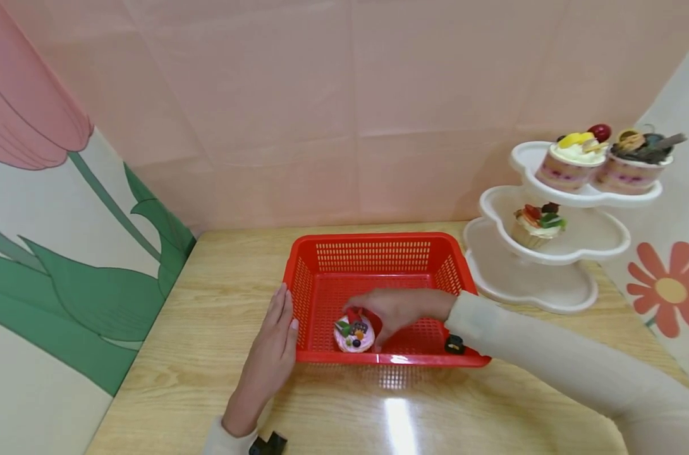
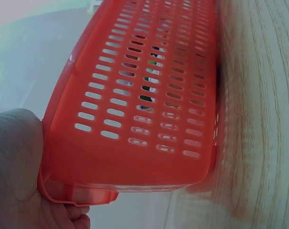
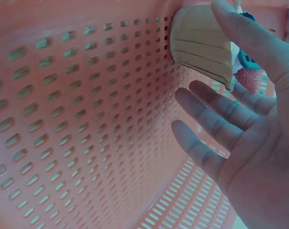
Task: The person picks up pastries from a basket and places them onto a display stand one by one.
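Observation:
A red plastic basket (image 1: 373,237) with slotted walls sits on the table. At its left end my left hand (image 1: 272,341) holds the rim; in the left wrist view the hand (image 2: 15,162) lies over the rim and fingertips (image 2: 77,219) show beneath the lip. Inside the basket, my right hand (image 1: 391,309) reaches down around a toy cupcake (image 1: 354,333) topped with pink cream, fruit and leaves. In the right wrist view the cupcake (image 3: 204,43) stands between the right thumb (image 3: 249,33) and index finger, while the other fingers spread loosely beside it.
A white three-tier stand (image 1: 583,201) rises at the back right. Two toy dessert cups (image 1: 569,167) occupy its top tier, and another cupcake (image 1: 535,230) stands on the middle one. Behind the wooden table (image 1: 231,272) hangs a pink cloth wall (image 1: 287,126).

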The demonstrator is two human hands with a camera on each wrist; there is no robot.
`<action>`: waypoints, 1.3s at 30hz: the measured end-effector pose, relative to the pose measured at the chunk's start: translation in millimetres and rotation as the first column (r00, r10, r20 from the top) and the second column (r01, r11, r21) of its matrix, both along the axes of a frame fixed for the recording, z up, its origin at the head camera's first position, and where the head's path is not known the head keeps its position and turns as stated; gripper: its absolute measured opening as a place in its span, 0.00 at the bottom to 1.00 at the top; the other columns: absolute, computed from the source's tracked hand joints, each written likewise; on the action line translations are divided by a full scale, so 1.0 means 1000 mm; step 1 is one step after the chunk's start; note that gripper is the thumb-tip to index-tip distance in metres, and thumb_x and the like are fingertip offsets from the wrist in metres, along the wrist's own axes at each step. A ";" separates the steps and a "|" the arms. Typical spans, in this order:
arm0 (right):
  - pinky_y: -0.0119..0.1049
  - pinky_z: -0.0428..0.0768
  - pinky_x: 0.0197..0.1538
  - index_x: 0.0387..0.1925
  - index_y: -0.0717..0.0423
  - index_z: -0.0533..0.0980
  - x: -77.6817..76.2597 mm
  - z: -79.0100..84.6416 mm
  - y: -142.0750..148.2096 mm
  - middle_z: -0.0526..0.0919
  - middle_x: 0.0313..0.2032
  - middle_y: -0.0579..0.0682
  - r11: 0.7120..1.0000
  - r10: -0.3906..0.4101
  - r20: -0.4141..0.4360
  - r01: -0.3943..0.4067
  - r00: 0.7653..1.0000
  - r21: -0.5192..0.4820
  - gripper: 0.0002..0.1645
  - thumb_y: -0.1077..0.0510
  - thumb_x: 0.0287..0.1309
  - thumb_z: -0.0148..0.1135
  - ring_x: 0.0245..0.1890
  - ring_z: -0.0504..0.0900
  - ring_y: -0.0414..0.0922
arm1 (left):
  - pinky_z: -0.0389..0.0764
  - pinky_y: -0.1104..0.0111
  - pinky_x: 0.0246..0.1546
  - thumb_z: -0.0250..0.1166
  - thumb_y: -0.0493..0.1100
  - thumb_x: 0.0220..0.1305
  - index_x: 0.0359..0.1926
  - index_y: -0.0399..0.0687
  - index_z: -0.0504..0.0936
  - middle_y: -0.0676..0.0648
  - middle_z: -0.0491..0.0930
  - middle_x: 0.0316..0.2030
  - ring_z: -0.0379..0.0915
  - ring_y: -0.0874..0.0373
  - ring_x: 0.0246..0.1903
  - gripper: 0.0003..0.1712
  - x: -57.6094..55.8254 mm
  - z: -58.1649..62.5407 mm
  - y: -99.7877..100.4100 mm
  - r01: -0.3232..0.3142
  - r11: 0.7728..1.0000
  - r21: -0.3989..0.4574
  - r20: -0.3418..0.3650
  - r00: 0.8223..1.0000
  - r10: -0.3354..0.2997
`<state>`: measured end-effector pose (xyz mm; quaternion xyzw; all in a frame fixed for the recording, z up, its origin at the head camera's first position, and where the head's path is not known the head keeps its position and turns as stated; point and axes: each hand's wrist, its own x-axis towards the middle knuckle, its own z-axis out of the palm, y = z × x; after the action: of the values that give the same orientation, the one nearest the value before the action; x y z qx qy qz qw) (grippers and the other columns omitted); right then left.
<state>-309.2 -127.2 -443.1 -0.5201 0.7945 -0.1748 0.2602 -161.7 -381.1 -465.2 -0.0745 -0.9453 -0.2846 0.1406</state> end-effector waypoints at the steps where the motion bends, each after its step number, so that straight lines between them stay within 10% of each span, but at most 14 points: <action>1: 0.36 0.78 0.59 0.70 0.53 0.67 0.000 0.000 0.000 0.79 0.55 0.39 1.000 0.000 0.008 0.000 1.000 0.003 0.52 0.45 0.46 0.83 0.52 0.77 0.35 | 0.55 0.49 0.74 0.50 0.40 0.80 0.77 0.34 0.54 0.44 0.44 0.81 0.41 0.47 0.79 0.32 0.000 0.000 0.000 0.000 1.000 -0.003 -0.001 1.000 0.000; 24: 0.30 0.82 0.42 0.64 0.52 0.68 -0.002 -0.002 -0.003 0.80 0.43 0.35 0.998 -0.012 0.035 0.014 0.999 -0.068 0.41 0.49 0.52 0.76 0.40 0.82 0.42 | 0.55 0.49 0.74 0.50 0.40 0.80 0.78 0.35 0.53 0.43 0.44 0.80 0.41 0.48 0.79 0.32 0.000 0.000 -0.001 -0.004 1.000 -0.016 0.002 1.000 0.004; 39: 0.40 0.82 0.55 0.61 0.50 0.68 -0.008 0.019 0.003 0.81 0.49 0.39 0.979 -0.068 0.063 0.078 0.996 -0.190 0.37 0.48 0.52 0.75 0.48 0.80 0.38 | 0.55 0.49 0.74 0.50 0.41 0.80 0.78 0.36 0.53 0.45 0.43 0.81 0.39 0.50 0.79 0.33 0.000 -0.001 0.000 -0.008 1.000 -0.003 0.010 1.000 0.008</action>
<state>-316.8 -123.9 -424.0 -0.5083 0.7848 -0.2746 0.2243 -161.9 -381.5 -466.3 -0.0695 -0.9468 -0.2830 0.1367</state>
